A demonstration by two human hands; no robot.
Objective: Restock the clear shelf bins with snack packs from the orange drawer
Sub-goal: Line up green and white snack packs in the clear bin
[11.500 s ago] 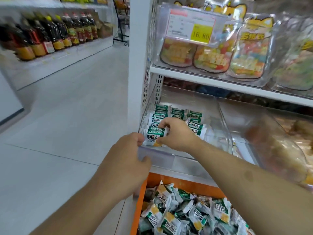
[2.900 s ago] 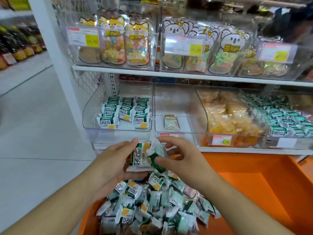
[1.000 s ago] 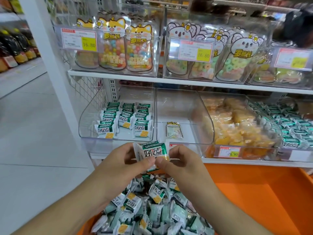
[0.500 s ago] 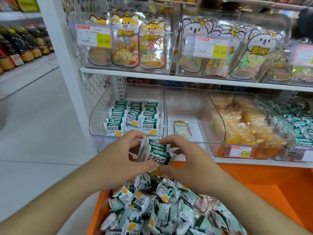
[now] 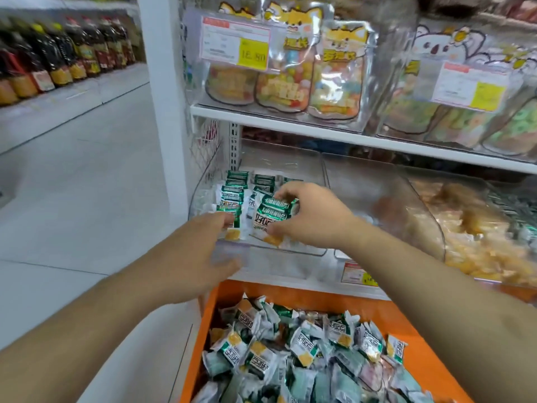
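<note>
Head view: the right hand (image 5: pixel 315 215) is pinching green-and-white foil snack packs (image 5: pixel 273 215) upright over the clear plastic shelf bin (image 5: pixel 290 251), just behind the released left hand (image 5: pixel 200 251).

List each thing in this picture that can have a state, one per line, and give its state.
Orange drawer: open, piled with snack packs.
Left clear bin: partly filled with rows.
Right hand: grips a bunch of packs over the bin.
Left hand: fingers extended at bin front.
</note>
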